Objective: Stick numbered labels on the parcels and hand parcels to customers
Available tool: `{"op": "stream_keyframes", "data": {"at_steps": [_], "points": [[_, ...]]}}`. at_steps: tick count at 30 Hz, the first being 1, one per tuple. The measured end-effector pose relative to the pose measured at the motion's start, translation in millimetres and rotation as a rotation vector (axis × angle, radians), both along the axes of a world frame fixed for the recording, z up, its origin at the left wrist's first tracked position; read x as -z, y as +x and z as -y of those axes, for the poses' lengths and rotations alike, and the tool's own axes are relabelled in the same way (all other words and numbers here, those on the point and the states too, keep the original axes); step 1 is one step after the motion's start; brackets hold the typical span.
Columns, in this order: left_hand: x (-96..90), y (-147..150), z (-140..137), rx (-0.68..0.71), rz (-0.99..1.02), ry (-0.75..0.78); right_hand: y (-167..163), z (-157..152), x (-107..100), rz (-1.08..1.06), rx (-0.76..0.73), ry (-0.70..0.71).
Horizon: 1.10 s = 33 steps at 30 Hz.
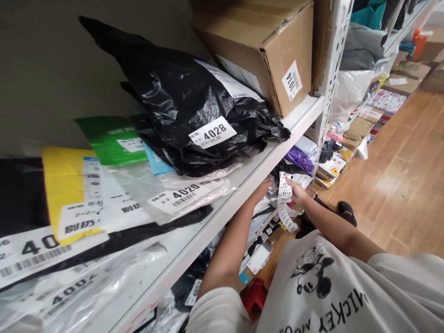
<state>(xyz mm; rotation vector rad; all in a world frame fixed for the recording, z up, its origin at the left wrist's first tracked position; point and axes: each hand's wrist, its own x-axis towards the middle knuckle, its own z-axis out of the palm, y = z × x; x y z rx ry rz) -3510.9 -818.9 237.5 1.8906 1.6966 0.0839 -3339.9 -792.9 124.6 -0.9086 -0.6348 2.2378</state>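
In the head view my right hand [298, 192] is closed on a long strip of printed number labels [285, 196]. The strip hangs down from its fingers, with numbers such as 4018 and 4019 on it. Beside it, my left hand [262, 190] reaches in at the lower shelf, close to the bagged parcels there. The shelf above partly hides that hand, and its fingers do not show clearly. Just beyond both hands lies a purple parcel bag [299, 159].
A white shelf edge [222, 212] runs diagonally above my left arm. On it lie a black parcel bag [194, 106] labelled 4028, a cardboard box [256, 41], a green mailer [107, 138] and a yellow mailer [67, 185]. A perforated post [331, 69] stands at right, beside wooden floor [398, 185].
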Motion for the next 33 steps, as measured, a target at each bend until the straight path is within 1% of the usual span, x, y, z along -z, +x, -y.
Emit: {"op": "stream_keyframes", "data": {"at_steps": [2,4,7,9,11,14,18,21,26,30,33], "points": [[0.4,-1,6,0.063,0.045,0.008,6,-1,3,-0.004,-0.001,0.022],[2.2,-2,11,0.098,0.081,0.027,13,-1,6,0.003,-0.011,0.051],[5.5,-6,14,0.091,0.109,0.068,20,2,7,0.038,-0.066,0.108],[7.1,-8,12,0.054,0.105,0.094,19,5,6,0.062,-0.121,0.153],[8.0,-9,9,-0.005,0.084,0.114,12,9,5,0.076,-0.160,0.199],[8.0,-7,4,-0.085,0.037,0.128,-7,15,3,0.096,-0.147,0.259],[5.1,-1,2,-0.108,-0.043,0.096,-27,17,4,0.138,-0.108,0.310],[1.8,3,3,-0.107,-0.115,0.072,-30,16,7,0.195,-0.099,0.324],[1.0,9,5,-0.135,-0.236,0.068,-36,12,12,0.381,-0.031,0.324],[3.3,16,6,-0.194,-0.342,0.100,-48,15,11,0.502,0.036,0.296],[3.5,21,8,-0.214,-0.389,0.135,-52,21,11,0.528,0.026,0.256]]}}
